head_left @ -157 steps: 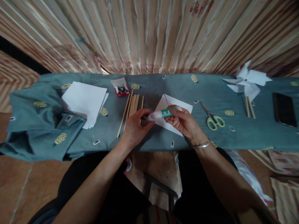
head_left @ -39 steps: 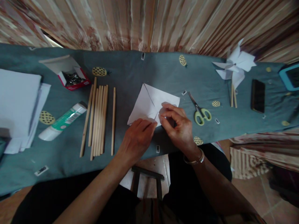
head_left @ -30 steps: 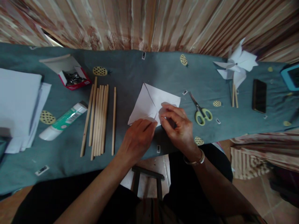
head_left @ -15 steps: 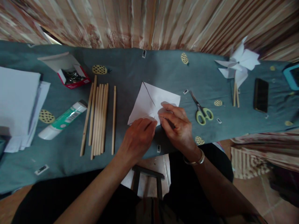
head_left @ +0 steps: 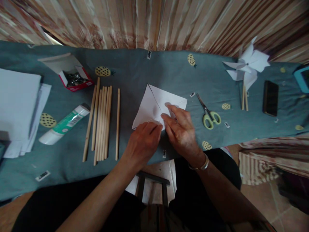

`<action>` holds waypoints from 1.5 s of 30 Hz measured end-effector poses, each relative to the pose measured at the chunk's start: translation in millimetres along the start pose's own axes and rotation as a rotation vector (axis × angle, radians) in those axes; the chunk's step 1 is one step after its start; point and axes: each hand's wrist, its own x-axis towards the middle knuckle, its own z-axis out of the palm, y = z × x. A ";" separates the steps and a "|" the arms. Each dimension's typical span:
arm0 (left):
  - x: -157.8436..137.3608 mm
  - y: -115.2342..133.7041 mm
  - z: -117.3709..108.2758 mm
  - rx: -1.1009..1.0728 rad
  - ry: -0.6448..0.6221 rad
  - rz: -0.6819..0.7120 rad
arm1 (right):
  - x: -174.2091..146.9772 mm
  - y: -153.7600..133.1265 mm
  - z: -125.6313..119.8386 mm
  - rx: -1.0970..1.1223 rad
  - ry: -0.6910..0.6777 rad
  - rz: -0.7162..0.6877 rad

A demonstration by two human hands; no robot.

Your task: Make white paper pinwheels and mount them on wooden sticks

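A square sheet of white paper (head_left: pixel 146 111) lies on the cloth before me, with dark lines, perhaps slits, running from its corners toward the middle. My left hand (head_left: pixel 145 138) is closed at its near edge, thumb and fingers pinching the paper there. On the near right part rests my right hand (head_left: pixel 181 129), its fingers stretched out and apart, fingertips touching the sheet. Both hands hide the near corner. Scissors (head_left: pixel 207 112) with green handles lie to the right of the paper. A single wooden stick (head_left: pixel 117 124) lies to its left.
Left of the paper are several wooden sticks (head_left: pixel 102 124), a glue stick (head_left: pixel 65 125), an open red box (head_left: pixel 78 85) of small metal pieces and stacked white paper (head_left: pixel 18 106). A paper pinwheel (head_left: pixel 248 62) and a phone (head_left: pixel 270 98) lie far right. Curtains (head_left: pixel 145 24) border the table's back.
My right hand has shifted slightly left over the paper, its fingers now flatter and more spread. My left hand stays at the near edge.
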 end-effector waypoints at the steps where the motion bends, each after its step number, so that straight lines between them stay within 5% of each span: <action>1: 0.0 0.0 -0.1 0.000 -0.005 -0.002 | -0.7 0.3 1.1 -0.017 0.003 -0.024; 6: 0.3 0.2 0.1 -0.009 0.001 0.001 | -3.3 -0.1 5.4 -0.150 0.067 -0.150; 18: 0.5 2.4 -0.7 0.030 -0.105 -0.039 | 1.4 -12.3 7.3 -0.229 -0.030 -0.055; 26: -1.0 0.0 0.1 0.032 -0.156 -0.085 | 12.9 -13.0 9.1 -0.275 -0.079 -0.124; 35: -1.7 -2.0 -1.9 -0.036 -0.160 -0.072 | 29.4 33.0 -16.9 -0.128 0.102 0.032; 45: -1.0 -7.8 -7.2 -0.027 -0.171 -0.028 | 37.0 51.3 -20.4 -0.183 -0.001 -0.002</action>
